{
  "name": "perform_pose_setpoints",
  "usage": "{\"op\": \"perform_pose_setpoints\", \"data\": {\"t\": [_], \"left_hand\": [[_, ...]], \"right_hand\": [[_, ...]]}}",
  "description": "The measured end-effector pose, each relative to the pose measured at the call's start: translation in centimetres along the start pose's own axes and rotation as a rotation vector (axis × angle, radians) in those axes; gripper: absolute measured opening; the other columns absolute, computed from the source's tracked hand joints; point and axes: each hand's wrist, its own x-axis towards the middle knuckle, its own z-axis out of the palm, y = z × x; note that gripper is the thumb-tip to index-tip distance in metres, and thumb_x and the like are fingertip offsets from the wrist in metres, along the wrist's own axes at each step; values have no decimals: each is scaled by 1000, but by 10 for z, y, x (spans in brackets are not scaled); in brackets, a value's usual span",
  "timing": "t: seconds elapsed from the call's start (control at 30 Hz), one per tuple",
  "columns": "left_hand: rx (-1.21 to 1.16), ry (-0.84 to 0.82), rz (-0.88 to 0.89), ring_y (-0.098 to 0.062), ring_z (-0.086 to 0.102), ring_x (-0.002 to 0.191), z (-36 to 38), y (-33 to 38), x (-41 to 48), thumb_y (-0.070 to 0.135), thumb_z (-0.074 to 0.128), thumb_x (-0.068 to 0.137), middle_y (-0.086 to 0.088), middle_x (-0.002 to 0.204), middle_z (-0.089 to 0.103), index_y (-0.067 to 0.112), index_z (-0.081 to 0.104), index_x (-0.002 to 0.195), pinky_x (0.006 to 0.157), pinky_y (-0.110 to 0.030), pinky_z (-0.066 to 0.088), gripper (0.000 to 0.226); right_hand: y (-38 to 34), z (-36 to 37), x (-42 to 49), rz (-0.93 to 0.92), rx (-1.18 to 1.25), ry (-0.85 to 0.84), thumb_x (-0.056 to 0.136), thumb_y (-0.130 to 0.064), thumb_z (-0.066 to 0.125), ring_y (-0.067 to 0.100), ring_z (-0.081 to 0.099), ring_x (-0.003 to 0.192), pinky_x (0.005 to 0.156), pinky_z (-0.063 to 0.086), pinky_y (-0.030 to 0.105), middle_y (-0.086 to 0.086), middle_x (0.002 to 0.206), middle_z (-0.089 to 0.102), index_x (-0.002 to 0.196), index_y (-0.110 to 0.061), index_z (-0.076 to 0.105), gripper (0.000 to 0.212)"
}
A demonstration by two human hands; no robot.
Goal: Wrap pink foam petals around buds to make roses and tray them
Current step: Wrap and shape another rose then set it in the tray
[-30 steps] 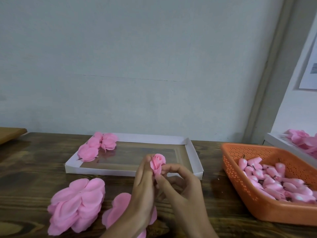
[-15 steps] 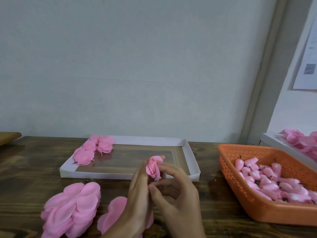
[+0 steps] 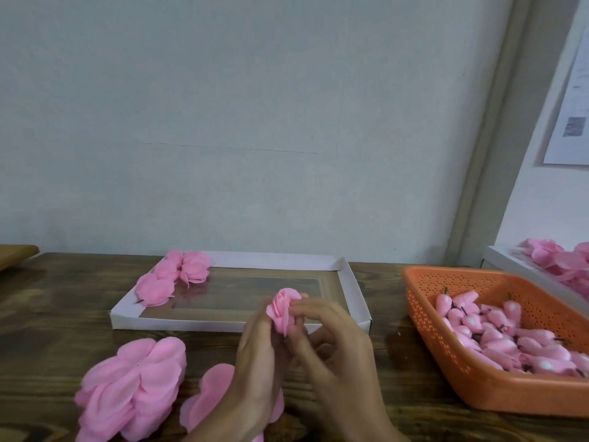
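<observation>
Head view: compared with a second ago, the right hand [image 3: 334,352] has curled its fingers further over the single rose [image 3: 284,309], which now sits lower between both hands, above the front rim of the white tray [image 3: 223,325]. The left hand [image 3: 255,362] has its grip on the rose's left side, and the right grip pinches its right side. About four finished roses [image 3: 173,277] lie in the tray's far-left corner. Two petal stacks [image 3: 137,387] rest on the worktop [image 3: 63,314]. One orange basket [image 3: 446,362] holds buds [image 3: 497,336], too many to count. A wall sheet [image 3: 570,122] bears unreadable print.
</observation>
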Motion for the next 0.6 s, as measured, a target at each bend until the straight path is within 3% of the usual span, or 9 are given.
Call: {"op": "perform_pose_setpoints", "data": {"t": [0.1,0.17,0.23,0.3,0.33,0.4,0.47,0.5,0.6], "left_hand": [[-47,-71,43,-27,42,80,11,9,-4,28,52,100,-6,84,43,12,60,92,76,-40,38,20],[-34,-90,36,-37,35,84,11,10,-4,41,57,95,-14,87,36,10,60,94,82,-49,32,30],[-51,-136,-11,-41,45,95,6,6,-3,54,58,90,-18,99,51,9,69,104,91,-56,34,48],[-56,-198,-35,-40,59,123,2,5,-6,69,55,88,-20,129,66,16,72,125,111,-59,34,67],[-53,-239,-22,-36,59,126,1,6,-7,73,59,85,-23,134,65,17,71,130,112,-56,35,73],[11,-293,30,-32,57,104,2,11,-8,76,72,77,-24,115,63,12,71,119,90,-45,43,77],[103,-355,77,-25,50,79,0,14,-7,67,81,75,-16,90,53,-2,61,107,68,-32,42,79],[141,-378,87,-20,52,73,-1,14,-7,57,87,74,-14,83,52,-6,57,108,63,-28,44,77],[222,-414,61,-15,68,85,-5,13,-8,19,86,72,-2,84,69,6,65,114,73,-22,54,49]], "right_hand": [[2,-3,3,-14,-12,15,84,-15,84,21,67,62,53,56,45,-12,105,73,98,-34,75,25],[4,-5,4,-12,17,27,81,-20,85,22,69,61,53,56,47,-8,98,74,94,-33,74,22],[6,-9,8,-12,49,29,81,-19,87,24,70,60,52,56,50,-6,92,74,93,-30,74,22],[6,-12,11,-48,46,23,80,-15,89,23,70,61,49,56,50,-5,97,73,92,-28,74,23],[5,-13,12,-67,43,21,80,-14,90,23,69,62,49,56,48,-5,99,72,92,-27,75,23],[4,-17,16,-89,54,8,78,-17,89,21,66,65,51,56,43,-5,97,69,92,-27,75,22],[4,-22,21,-93,47,-23,76,-20,88,21,63,75,59,54,35,-5,96,66,89,-25,76,19],[5,-26,23,-81,45,-48,75,-21,89,21,61,82,64,52,31,-6,97,64,89,-25,77,19],[7,-36,29,-26,43,-132,77,-26,87,20,59,105,78,48,22,-1,109,59,87,-29,81,12]]}}
